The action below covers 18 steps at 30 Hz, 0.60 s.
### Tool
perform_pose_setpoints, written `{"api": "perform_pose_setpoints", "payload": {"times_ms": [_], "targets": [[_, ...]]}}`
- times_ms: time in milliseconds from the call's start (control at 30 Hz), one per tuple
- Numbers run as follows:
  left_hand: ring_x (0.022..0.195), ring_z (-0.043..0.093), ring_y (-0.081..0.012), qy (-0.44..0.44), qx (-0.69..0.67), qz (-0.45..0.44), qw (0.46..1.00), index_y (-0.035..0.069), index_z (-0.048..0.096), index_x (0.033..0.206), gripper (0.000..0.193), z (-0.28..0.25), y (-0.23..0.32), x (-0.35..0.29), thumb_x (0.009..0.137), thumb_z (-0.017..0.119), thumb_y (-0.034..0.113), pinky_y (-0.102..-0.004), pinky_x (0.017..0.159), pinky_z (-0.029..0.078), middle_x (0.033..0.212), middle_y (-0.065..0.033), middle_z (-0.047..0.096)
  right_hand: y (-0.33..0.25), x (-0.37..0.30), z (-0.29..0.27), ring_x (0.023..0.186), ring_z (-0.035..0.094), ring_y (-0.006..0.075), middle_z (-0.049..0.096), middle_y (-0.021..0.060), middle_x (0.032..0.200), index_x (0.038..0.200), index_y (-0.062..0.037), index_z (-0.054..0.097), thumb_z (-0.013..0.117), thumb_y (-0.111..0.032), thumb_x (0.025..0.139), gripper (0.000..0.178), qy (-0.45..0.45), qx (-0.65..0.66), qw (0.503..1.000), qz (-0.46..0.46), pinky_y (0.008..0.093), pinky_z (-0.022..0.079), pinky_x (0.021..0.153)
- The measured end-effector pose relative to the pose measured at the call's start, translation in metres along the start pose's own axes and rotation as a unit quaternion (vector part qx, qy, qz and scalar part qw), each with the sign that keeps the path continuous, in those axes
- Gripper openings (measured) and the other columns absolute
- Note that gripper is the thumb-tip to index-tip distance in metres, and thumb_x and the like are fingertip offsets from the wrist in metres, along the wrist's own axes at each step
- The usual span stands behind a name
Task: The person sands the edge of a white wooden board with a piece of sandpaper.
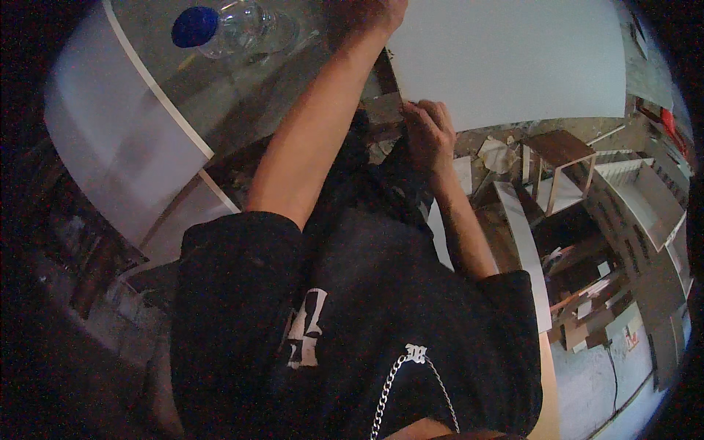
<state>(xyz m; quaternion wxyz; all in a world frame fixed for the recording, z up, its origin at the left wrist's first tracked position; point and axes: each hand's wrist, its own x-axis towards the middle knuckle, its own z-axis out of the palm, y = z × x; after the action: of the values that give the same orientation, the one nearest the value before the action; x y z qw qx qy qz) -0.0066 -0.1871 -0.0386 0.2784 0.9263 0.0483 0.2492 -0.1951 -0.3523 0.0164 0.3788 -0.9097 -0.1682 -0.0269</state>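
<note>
"Where do you have the hands?"

"My right hand (431, 138) is at the near left corner of the white panel (513, 62), fingers bent in and, as far as I can make out, touching its edge. From over here I cannot tell whether they pinch the board or only rest against it. My left hand (367, 11) is at the top of my feed, dark and cut off, so I can't say whether it grasps anything; it lies near the panel's left side."

"And how far along is it?"

"The panel sits ahead and to the right, its broad face bare, and I see no other part joined to it. With both hands by that left side, I'd judge the handling to be under way, not finished. The edge is too dim for me to say what has been done to it or what is left."

"What else have you got around?"

"Left of my left hand, a clear bottle (246, 28) with a blue cap (194, 28) looks to be on its side. Farther left stands a second pale panel (121, 117). Off to the right I have an open box frame (561, 147) with a brown top, then a shallow pale tray (649, 191), and a scatter of offcuts (616, 326) nearer me."
</note>
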Motion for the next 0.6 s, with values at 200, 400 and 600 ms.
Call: {"api": "perform_pose_setpoints", "payload": {"times_ms": [200, 400, 600], "targets": [[0.137, 0.044, -0.041, 0.068, -0.001, 0.055, 0.996, -0.001, 0.04, 0.148, 0.05, 0.0, -0.009, -0.001, 0.103, 0.052, 0.017, -0.0538, 0.114, 0.035, 0.144, -0.023, 0.049, 0.018, -0.019, -0.009, 0.087, 0.06, 0.0245, 0.067, 0.0024, 0.095, 0.1, -0.0146, 0.074, 0.078, -0.008, 0.078, 0.024, -0.046, -0.086, 0.993, -0.067, 0.0382, 0.044, 0.075], [0.136, 0.045, -0.0407, 0.059, 0.015, 0.049, 0.997, -0.001, 0.042, 0.145, 0.048, -0.008, 0.002, 0.003, 0.102, 0.053, 0.016, -0.055, 0.114, 0.036, 0.142, -0.0229, 0.05, 0.013, 0.003, -0.002, 0.089, 0.059, 0.0245, 0.066, 0.0011, 0.094, 0.1, -0.0146, 0.071, 0.078, -0.01, 0.078, 0.023, -0.016, -0.068, 0.996, -0.049, 0.0377, 0.041, 0.076], [0.131, 0.047, -0.0421, 0.09, -0.032, 0.061, 0.994, -0.002, 0.039, 0.146, 0.05, 0.006, -0.004, 0.009, 0.101, 0.055, 0.012, -0.0548, 0.111, 0.037, 0.139, -0.0248, 0.049, 0.026, -0.031, -0.022, 0.091, 0.06, 0.024, 0.067, 0.0031, 0.096, 0.098, -0.0128, 0.07, 0.077, -0.008, 0.077, 0.022, -0.076, -0.134, 0.986, -0.068, 0.0373, 0.041, 0.079]]}}
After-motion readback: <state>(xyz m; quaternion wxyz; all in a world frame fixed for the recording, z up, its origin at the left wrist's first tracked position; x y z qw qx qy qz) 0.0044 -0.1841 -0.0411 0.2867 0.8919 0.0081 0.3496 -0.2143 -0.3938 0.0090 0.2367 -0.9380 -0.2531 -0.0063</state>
